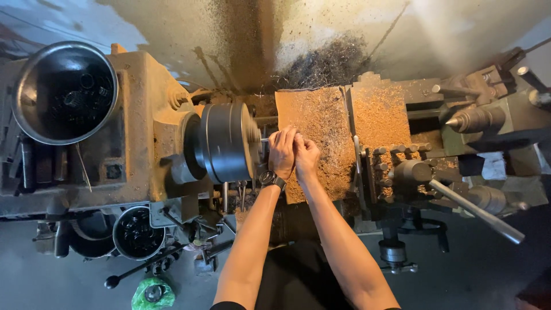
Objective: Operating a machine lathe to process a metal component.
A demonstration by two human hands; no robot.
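Note:
I look down on a metal lathe. Its dark round chuck (225, 142) is blurred, so it seems to be spinning. My left hand (282, 150), with a watch on the wrist, and my right hand (306, 156) are pressed together just right of the chuck, fingers curled at a small workpiece (265, 139) that sticks out of it. What the fingers pinch is hidden. Both hands hover over a board (321, 123) covered in fine brown shavings.
A big metal bowl (65, 92) of small parts sits on the headstock at left, a smaller dark bowl (136, 232) below it. The tool post (413, 172) with a long handle (476, 211) stands to the right, the pointed tailstock centre (459, 121) further right. Swarf lies behind.

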